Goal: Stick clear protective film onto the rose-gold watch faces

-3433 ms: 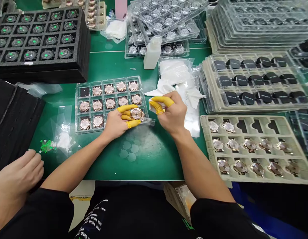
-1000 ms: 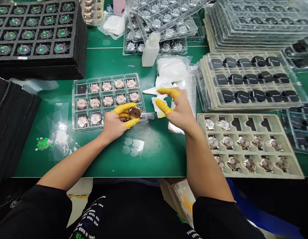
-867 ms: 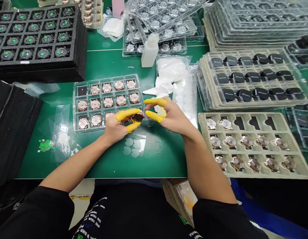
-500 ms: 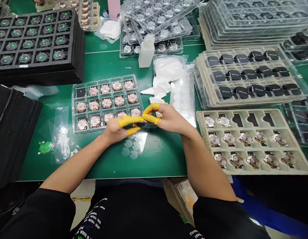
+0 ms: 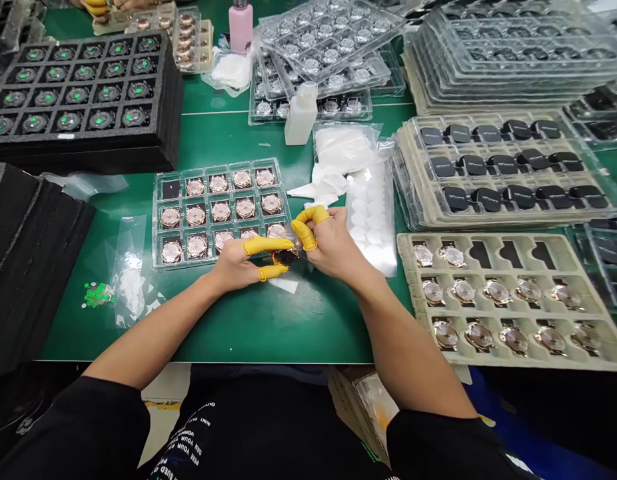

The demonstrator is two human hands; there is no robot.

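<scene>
My left hand (image 5: 243, 260), with yellow finger cots on thumb and finger, grips a watch (image 5: 286, 257) by its edges. The watch's dark, shiny round face is turned up towards me. Just right of it, my right hand (image 5: 324, 241) has its yellow-covered fingers curled together, close to the rim. Whatever may be in that pinch is too small to make out. Behind my left hand lies a clear plastic tray (image 5: 156, 220) holding rose-gold watches, with one compartment at its far left without a watch. A small pale slip (image 5: 283, 285) lies below the held watch.
At right stand a beige tray (image 5: 406, 287) of watches and stacked trays (image 5: 406, 180) with black pieces. Black foam trays (image 5: 171, 127) are piled at left. A white bottle (image 5: 301, 117), a sheet of white discs (image 5: 371, 220) and green dots (image 5: 98, 295) lie around. Another person's hand (image 5: 96, 7) shows far left.
My right hand has drawn slightly away from the watch. The watch's dark face now shows. Pale round patches on the table below my hands are no longer visible. The view has shifted slightly.
</scene>
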